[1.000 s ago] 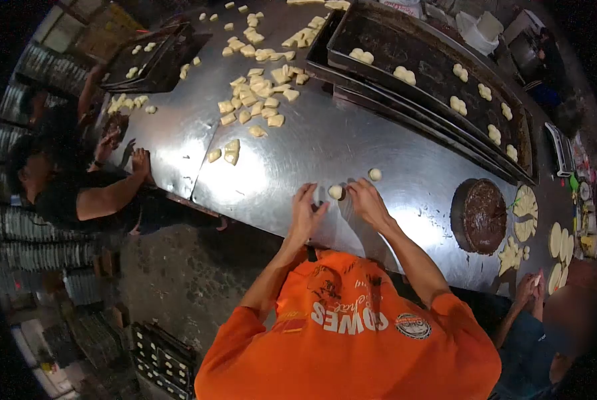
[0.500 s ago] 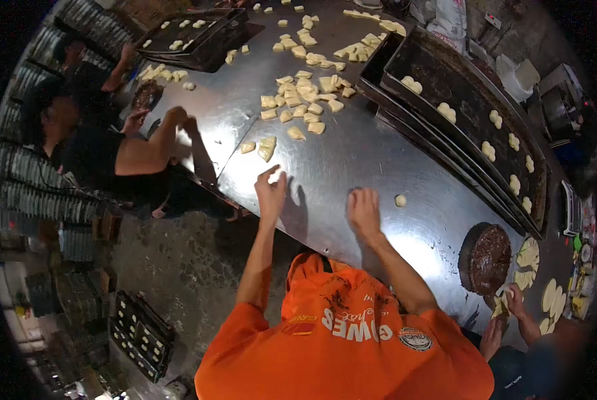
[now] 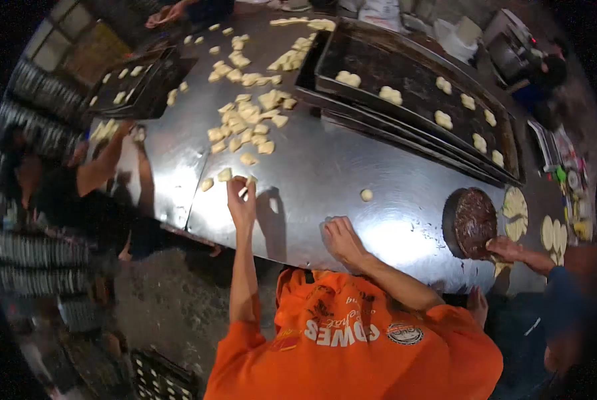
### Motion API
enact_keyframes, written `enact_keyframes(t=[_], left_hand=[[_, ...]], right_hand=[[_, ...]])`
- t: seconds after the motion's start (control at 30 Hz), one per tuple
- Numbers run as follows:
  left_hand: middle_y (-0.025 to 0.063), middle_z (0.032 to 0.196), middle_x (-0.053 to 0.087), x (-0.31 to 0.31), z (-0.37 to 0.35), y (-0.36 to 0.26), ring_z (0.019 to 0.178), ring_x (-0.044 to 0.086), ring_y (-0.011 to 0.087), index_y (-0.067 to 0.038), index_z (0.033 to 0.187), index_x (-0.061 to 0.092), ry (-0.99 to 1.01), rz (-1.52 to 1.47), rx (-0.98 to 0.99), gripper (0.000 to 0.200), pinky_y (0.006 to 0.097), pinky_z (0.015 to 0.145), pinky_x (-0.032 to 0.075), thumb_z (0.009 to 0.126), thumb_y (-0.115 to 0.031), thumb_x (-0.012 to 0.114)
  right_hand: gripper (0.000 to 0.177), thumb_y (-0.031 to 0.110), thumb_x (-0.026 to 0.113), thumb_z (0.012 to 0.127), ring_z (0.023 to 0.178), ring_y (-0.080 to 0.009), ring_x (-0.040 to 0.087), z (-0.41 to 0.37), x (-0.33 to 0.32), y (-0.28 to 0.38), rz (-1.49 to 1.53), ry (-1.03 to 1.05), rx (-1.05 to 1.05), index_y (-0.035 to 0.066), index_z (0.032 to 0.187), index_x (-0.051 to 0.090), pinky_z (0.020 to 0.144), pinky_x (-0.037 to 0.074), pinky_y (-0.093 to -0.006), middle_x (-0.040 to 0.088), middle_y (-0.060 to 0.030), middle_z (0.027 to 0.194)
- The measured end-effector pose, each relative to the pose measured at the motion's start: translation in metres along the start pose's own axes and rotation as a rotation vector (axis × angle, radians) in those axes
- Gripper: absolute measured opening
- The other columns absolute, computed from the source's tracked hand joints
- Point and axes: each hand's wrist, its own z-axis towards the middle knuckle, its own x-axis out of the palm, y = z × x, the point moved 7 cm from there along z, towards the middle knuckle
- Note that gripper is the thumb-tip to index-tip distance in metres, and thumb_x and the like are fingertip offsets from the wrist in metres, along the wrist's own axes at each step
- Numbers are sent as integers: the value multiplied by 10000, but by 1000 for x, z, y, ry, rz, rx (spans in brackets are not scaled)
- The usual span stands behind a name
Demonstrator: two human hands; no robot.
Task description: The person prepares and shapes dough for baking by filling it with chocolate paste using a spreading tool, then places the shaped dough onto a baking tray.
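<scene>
My left hand is over the steel table, its thumb and fingers closed on a small piece of dough. Just beyond its fingertips lies another dough piece, with one more to the left. My right hand rests palm down near the table's front edge, fingers curled together; whatever is beneath them is hidden. A round dough ball sits to its upper right. Farther back, many cut dough pieces are scattered in a loose heap.
Stacked dark trays with shaped dough stand at the back right. A co-worker's hand touches a round dark mass on the right. Another worker's arm reaches in at left, near a smaller tray.
The view has shifted, moving the table's contents leftward. My left hand has reached the nearest dough and closed on a piece. At right, the co-worker's hand has moved onto the dark mass.
</scene>
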Motion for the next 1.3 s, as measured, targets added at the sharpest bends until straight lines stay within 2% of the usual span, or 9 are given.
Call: enact_keyframes(t=[0.17, 0.47, 0.73, 0.77, 0.8, 0.87, 0.93, 1.13, 1.3], left_hand=[[68, 1074, 634, 63, -60, -29, 989, 609, 151, 9, 1159, 574, 202, -181, -233, 275, 277, 847, 496, 929, -91, 686], [70, 1137, 621, 53, -97, -29, 1044, 601, 144, 6, 1214, 593, 278, -387, -431, 293, 267, 923, 481, 953, -111, 655], [121, 1209, 605, 122, -103, -65, 1098, 593, 187, 20, 1317, 511, 505, -509, -493, 450, 314, 967, 500, 926, -121, 685], [142, 1230, 599, 133, -105, -73, 1120, 590, 198, 28, 1350, 477, 570, -518, -464, 476, 326, 985, 495, 942, -127, 665], [162, 1250, 592, 143, -110, -79, 1142, 586, 209, 37, 1384, 443, 641, -524, -442, 501, 339, 1002, 490, 957, -132, 646], [159, 1225, 609, 154, -119, -80, 1110, 603, 209, 38, 1356, 472, 690, -442, -392, 470, 334, 959, 511, 955, -129, 652], [151, 1174, 643, 174, -126, -83, 1047, 637, 208, 40, 1300, 532, 774, -299, -259, 409, 323, 874, 553, 949, -122, 664], [83, 1004, 679, 208, -157, -95, 917, 639, 169, 9, 1083, 628, 747, -281, -228, 239, 298, 801, 512, 904, -118, 722], [109, 1142, 637, 236, -184, -138, 1100, 586, 287, -6, 1055, 652, 1068, 114, 273, 259, 405, 940, 461, 931, -230, 691]], right_hand=[[202, 69, 570, 914, 1019, -376, 489, 23, -1, -33, -156, 4, 154, -34, 1087, 552, 955, 420, -468, 516, -208, 1067], [397, 41, 633, 845, 1088, -355, 504, -14, -77, -55, 259, 161, 491, 9, 1220, 507, 934, 453, -440, 491, -185, 1144], [444, 141, 688, 880, 1120, -353, 529, 40, -129, -94, -77, 192, 384, 15, 1282, 548, 965, 447, -429, 559, -177, 1215], [481, 236, 695, 913, 1119, -290, 552, 44, -131, -85, 29, 139, 477, 8, 1313, 558, 939, 473, -390, 584, -146, 1207], [456, 272, 668, 949, 1092, -223, 574, 43, -122, -76, 680, 146, 704, 1, 1302, 567, 911, 499, -354, 601, -116, 1193], [410, 235, 656, 966, 1059, -182, 592, 42, -120, -38, 1286, 118, 709, 3, 1296, 580, 877, 518, -314, 606, -112, 1190], [365, 62, 633, 957, 1014, -175, 609, 29, -114, -36, 1269, 50, 746, -23, 1305, 562, 873, 526, -282, 610, -104, 1201], [301, 55, 636, 953, 1004, -202, 631, -54, -106, -54, 1936, -500, 1028, 17, 1245, 577, 882, 547, -309, 621, -109, 1170], [313, 125, 620, 977, 1094, -214, 617, -93, -123, -52, 2048, -528, 988, 101, 1281, 553, 933, 522, -353, 595, -89, 1239]])
